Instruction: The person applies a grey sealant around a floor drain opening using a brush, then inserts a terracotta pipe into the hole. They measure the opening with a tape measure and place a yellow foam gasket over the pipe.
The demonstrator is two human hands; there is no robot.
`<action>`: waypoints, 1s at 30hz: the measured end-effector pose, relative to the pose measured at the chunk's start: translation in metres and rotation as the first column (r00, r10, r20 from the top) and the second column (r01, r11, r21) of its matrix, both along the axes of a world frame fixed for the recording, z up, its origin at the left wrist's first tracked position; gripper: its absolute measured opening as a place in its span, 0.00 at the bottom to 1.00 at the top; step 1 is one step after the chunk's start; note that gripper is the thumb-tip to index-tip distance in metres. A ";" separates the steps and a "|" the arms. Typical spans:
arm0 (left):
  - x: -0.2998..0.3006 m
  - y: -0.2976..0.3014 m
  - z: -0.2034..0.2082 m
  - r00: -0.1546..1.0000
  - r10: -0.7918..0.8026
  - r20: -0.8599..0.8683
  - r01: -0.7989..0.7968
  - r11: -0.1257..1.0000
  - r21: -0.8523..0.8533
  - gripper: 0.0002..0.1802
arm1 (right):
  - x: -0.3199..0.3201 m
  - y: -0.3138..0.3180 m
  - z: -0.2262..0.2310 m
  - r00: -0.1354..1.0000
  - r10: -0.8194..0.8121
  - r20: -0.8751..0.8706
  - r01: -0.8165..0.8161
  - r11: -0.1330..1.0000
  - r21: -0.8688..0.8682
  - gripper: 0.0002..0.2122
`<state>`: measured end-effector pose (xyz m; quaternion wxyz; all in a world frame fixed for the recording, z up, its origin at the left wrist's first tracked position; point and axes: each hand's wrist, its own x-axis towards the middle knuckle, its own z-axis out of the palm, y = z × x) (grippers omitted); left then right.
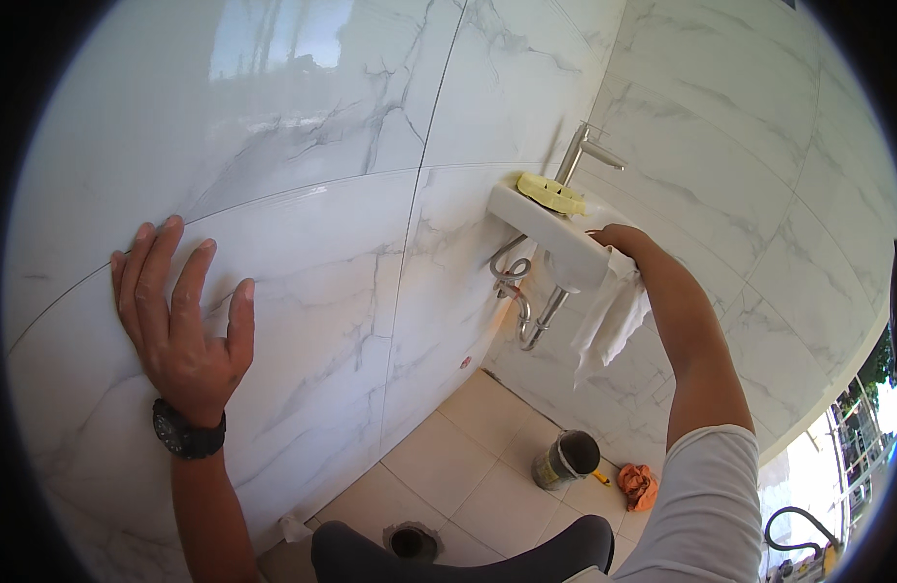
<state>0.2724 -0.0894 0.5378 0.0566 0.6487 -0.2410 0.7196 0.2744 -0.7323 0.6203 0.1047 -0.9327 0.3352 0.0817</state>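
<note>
My left hand (183,321) lies against the white marble-patterned wall tile (312,233), fingers spread and holding nothing. To the right, my right hand (623,240) reaches over the front rim of a small white wall-mounted sink (541,225); its fingertips are mostly hidden from view. A white cloth (610,316) hangs down the sink's front just below that wrist. Whether the fingers grip part of it does not show. On the sink's left end sits a pale yellow plastic piece (553,194), by the foot of a brushed-metal tap (579,151).
Beneath the sink run a metal drain pipe (544,316) and a coiled supply hose (512,267). A dark bucket (563,460) and a crumpled orange cloth or bag (638,486) rest on beige floor tiles (448,476). A round hole (412,542) opens in the floor near my legs.
</note>
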 end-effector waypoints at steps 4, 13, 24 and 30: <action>-0.001 0.000 -0.001 1.000 0.011 -0.002 -0.011 1.000 -0.006 0.22 | 0.005 0.005 -0.001 0.963 -0.186 0.196 0.189 0.982 0.001 0.36; -0.004 -0.002 0.000 1.000 0.005 -0.014 -0.005 1.000 -0.023 0.20 | -0.033 0.033 0.014 1.000 0.029 -0.010 -0.030 0.882 -0.470 0.40; -0.007 -0.002 -0.003 0.997 -0.046 -0.055 0.043 0.998 -0.040 0.23 | -0.024 -0.006 -0.003 0.990 0.121 0.071 -0.091 0.940 -0.329 0.32; -0.003 -0.006 -0.005 1.000 -0.014 -0.023 0.013 0.999 -0.043 0.22 | 0.012 -0.039 -0.016 0.985 0.122 0.124 -0.102 0.983 -0.153 0.29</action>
